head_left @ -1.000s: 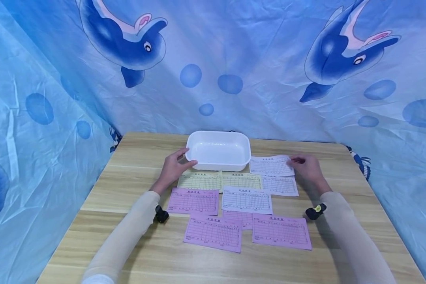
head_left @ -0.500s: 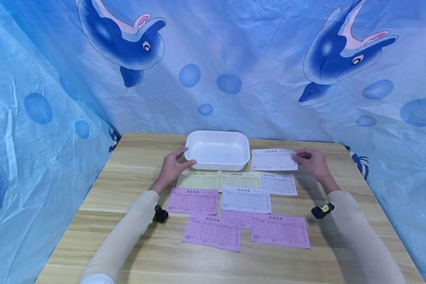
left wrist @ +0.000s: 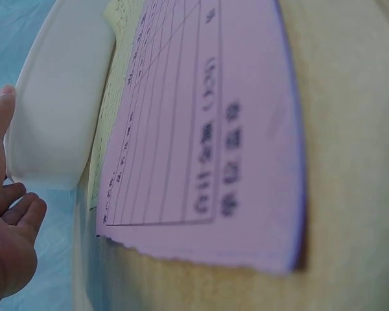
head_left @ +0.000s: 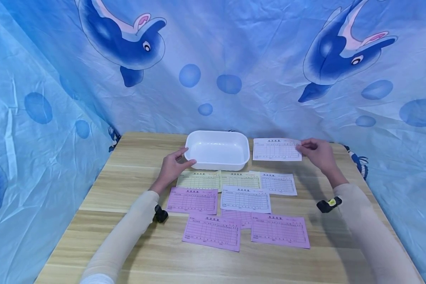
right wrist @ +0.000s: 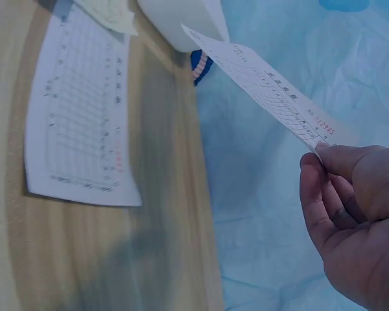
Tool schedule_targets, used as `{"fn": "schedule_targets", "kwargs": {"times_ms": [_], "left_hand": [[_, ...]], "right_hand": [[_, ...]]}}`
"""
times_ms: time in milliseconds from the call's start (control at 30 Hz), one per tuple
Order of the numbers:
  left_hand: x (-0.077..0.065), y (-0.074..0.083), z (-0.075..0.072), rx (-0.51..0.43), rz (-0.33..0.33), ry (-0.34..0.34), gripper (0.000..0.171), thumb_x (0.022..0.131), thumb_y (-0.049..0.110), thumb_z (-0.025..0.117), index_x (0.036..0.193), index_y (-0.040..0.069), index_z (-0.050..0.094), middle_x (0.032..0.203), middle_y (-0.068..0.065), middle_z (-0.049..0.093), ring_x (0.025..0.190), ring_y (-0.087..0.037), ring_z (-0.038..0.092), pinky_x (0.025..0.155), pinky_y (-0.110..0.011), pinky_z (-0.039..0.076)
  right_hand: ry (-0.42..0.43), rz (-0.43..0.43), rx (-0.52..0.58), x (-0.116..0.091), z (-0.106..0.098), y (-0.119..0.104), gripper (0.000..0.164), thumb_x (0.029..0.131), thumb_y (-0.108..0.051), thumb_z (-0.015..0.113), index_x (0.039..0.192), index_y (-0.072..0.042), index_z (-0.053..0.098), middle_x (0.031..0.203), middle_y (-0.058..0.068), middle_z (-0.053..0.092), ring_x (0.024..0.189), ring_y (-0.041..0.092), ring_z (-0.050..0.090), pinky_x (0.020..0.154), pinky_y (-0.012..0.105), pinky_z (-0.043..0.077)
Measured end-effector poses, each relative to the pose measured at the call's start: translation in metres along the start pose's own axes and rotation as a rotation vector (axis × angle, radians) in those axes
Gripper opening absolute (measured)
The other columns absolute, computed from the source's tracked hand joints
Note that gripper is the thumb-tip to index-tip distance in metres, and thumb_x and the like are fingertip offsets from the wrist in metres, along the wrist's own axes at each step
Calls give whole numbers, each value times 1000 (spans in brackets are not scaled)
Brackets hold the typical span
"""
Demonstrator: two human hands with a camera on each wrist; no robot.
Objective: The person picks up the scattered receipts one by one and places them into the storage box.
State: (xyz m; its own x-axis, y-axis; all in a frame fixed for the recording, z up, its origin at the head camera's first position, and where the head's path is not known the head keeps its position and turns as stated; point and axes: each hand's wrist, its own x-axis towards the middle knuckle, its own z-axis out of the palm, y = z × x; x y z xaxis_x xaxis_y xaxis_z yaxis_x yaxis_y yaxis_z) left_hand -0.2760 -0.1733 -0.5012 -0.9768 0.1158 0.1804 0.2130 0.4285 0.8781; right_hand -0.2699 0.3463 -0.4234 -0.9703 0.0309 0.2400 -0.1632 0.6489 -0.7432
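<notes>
In the head view my right hand pinches a white printed receipt slip by its right edge, raised off the table right of a white plastic tray. The right wrist view shows thumb and fingers on that lifted slip, which bends slightly. My left hand holds the tray's near left corner between thumb and index finger. Below the tray lie two pale yellow slips, a white slip at their right, another white slip and several pink slips, some overlapping.
The slips lie on a wood-grain table. Behind and beside it hangs a blue curtain with dolphins, close to the table's back edge. A dark camera sits on each wrist.
My right hand has lifted the white slip from the slip beneath it and carried it up, away from me and slightly right. My left hand stays at the tray.
</notes>
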Motion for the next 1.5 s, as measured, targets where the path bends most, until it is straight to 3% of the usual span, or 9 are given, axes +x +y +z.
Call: {"fn": "schedule_targets", "kwargs": {"times_ms": [400, 867, 1400, 1500], "left_hand": [[-1, 2, 0, -6, -10, 5, 82, 82, 52, 83, 148, 12, 54, 157, -7, 47, 140, -30, 50, 114, -46, 45], [-1, 1, 1, -6, -18, 7, 83, 81, 54, 83, 147, 12, 55, 155, -6, 50, 135, -31, 55, 111, -48, 47], [0, 0, 0, -13, -37, -1, 85, 80, 56, 83, 147, 12, 56, 153, -10, 51, 133, -32, 56, 110, -48, 48], [1, 0, 0, -7, -30, 6, 85, 80, 57, 83, 147, 12, 56, 152, -10, 52, 132, -32, 57, 109, -48, 49]], "right_hand": [[19, 26, -8, 14, -7, -29, 35, 97, -25, 73, 113, 5, 70, 101, 20, 73, 74, 0, 66, 62, 14, 55], [29, 58, 208, 26, 15, -52, 37, 93, -16, 78, 116, 12, 68, 83, -9, 70, 72, -1, 67, 67, 16, 59], [-3, 116, 304, 51, 61, -73, 37, 92, -26, 79, 116, 1, 72, 96, 3, 73, 81, 5, 70, 74, 22, 62], [-15, 122, 338, 55, 72, -77, 34, 92, -23, 79, 116, 1, 72, 96, 3, 73, 81, 7, 70, 81, 32, 63]]}}
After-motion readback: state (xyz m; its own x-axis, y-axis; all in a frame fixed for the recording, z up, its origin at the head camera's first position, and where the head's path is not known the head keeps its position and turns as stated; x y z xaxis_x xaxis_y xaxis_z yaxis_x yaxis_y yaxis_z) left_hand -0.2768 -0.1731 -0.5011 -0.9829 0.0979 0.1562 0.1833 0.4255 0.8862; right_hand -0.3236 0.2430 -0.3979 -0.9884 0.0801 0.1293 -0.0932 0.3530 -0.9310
